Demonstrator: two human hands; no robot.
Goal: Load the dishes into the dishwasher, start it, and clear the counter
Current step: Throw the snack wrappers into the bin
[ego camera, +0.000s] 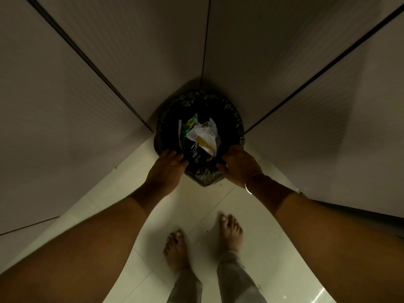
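Both forearms reach straight down from the camera to a bin tucked in the corner where two cabinet fronts meet. Left hand and right hand each pinch the near edge of the black bin liner, fingers curled tight on the plastic. Crumpled wrappers sit just beyond the fingertips, so I'd guess the bag lifts up and toward the bare feet.

You stand barefoot in a dim home corner: pale floor tiles, lined trash bin at 12 o'clock.
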